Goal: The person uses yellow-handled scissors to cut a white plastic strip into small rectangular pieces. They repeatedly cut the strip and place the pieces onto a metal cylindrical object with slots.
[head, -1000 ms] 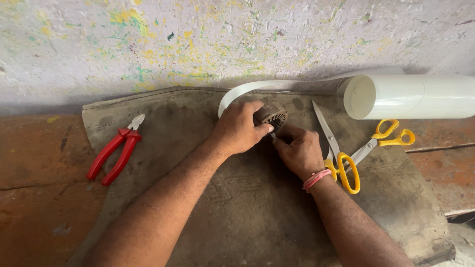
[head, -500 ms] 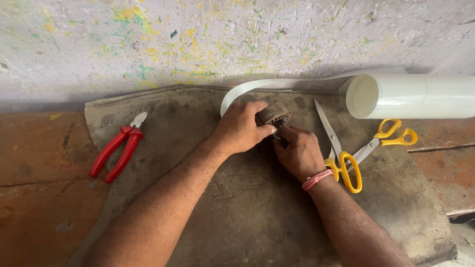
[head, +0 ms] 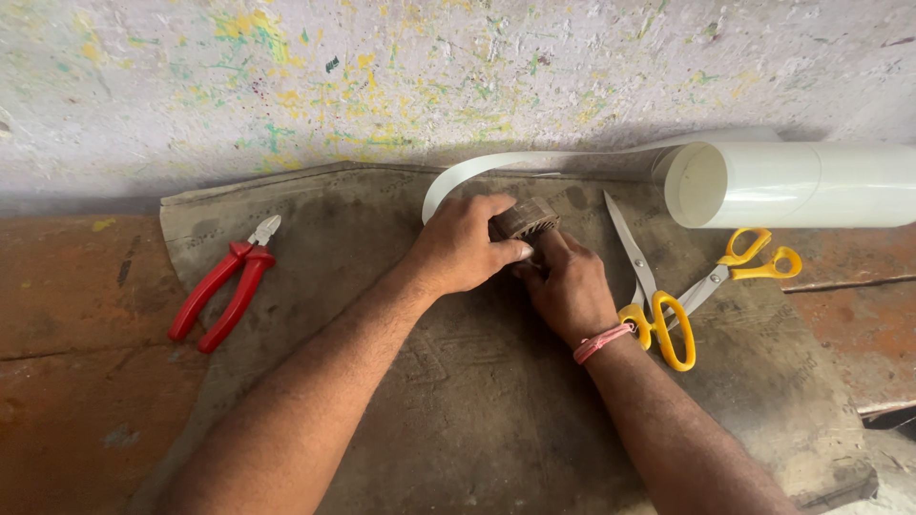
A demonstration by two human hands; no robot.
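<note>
The left hand (head: 458, 250) is curled tight around a small round metal part (head: 525, 219), in the middle of the dirty mat (head: 458, 420). The right hand (head: 569, 288) has its fingers pressed together against the part's near side. The part looks heavy and hard, so gripping its round sides seems best. The white tube (head: 792, 185) at the far right looks empty inside

Worn mat (head: 496, 410) on rusty bench (head: 76, 315)
</note>
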